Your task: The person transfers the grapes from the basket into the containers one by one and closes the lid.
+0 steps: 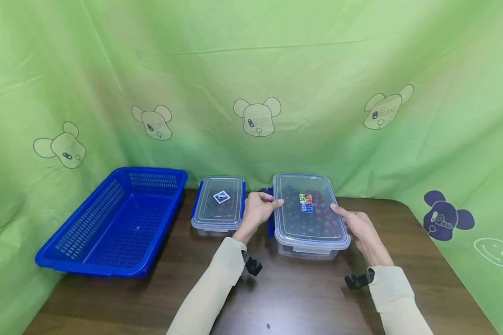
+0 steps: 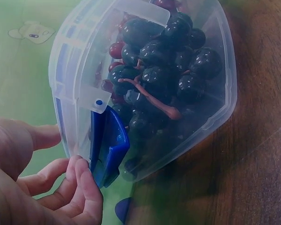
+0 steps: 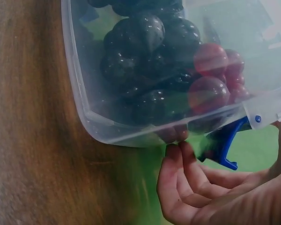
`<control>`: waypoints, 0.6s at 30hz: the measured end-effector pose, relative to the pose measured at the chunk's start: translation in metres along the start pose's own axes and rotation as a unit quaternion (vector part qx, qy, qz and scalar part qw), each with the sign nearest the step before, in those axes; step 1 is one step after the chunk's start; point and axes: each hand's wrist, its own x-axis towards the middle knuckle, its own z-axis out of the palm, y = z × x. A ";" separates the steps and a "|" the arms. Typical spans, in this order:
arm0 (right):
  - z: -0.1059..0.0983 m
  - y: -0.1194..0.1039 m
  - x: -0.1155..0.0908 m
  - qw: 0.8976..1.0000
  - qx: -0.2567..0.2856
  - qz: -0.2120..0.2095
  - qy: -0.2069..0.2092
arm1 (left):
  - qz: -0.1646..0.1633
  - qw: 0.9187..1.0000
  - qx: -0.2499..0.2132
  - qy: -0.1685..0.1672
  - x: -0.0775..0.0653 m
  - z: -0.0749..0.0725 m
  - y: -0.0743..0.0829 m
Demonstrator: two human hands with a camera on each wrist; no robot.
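Note:
A clear plastic food container point(image 1: 303, 252) with a labelled lid point(image 1: 291, 232) stands on the table between the hands. Dark grapes point(image 2: 154, 51) and a few red ones point(image 3: 210, 96) show through its walls. At its left side the left hand point(image 1: 257, 209) has its thumb on the lid's edge, with fingertips at a blue latch point(image 2: 110, 145) that hangs angled out. The right hand point(image 1: 360, 228) grips the opposite side, thumb on the lid's rim and fingertips against the wall. Beside those fingers a second blue latch point(image 3: 229, 143) also juts outward.
Left of the left hand stands a smaller lidded container point(image 1: 218, 218) with blue latches and a diamond-shaped label. A blue slotted basket point(image 1: 130, 232) sits at the far left. Green curtain point(image 1: 310, 60) printed with mouse faces hangs behind and beside the brown table point(image 1: 293, 298).

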 end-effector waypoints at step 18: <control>-0.002 -0.006 -0.005 0.983 -0.160 -0.038 0.086 | -0.002 1.000 -0.005 -0.006 0.000 -0.001 0.001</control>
